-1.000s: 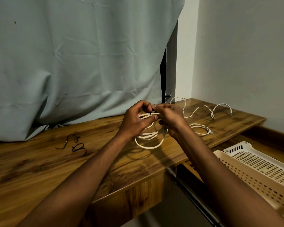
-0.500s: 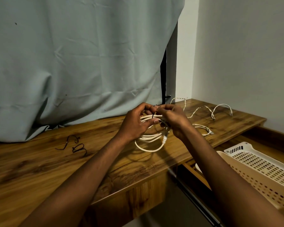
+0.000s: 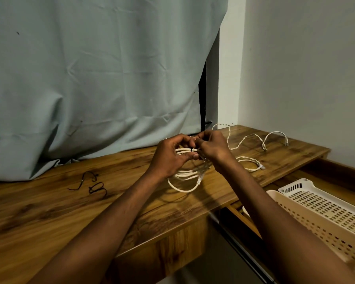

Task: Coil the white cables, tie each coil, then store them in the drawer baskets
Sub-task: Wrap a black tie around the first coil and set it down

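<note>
White cable coil (image 3: 184, 175) held over the wooden desk (image 3: 49, 212) — a black tie (image 3: 191, 149) wrapped round its top strands.

The coil is gripped by the left hand (image 3: 170, 155), the tie pinched by the right hand (image 3: 213, 147); loose cables (image 3: 252, 138) and spare ties (image 3: 94, 186) are spread on the wood, a grey curtain (image 3: 90, 78) hung behind, perforated baskets (image 3: 320, 210) set in the open drawer — beside a pale wall (image 3: 305, 68).

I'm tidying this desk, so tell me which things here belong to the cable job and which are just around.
Part of the job:
- white coiled cable, gripped by left hand and right hand
- thin black tie around it
- loose twisted white cable
- spare black wire ties
- cream perforated plastic baskets

Just around:
- pale green curtain
- wooden desk
</note>
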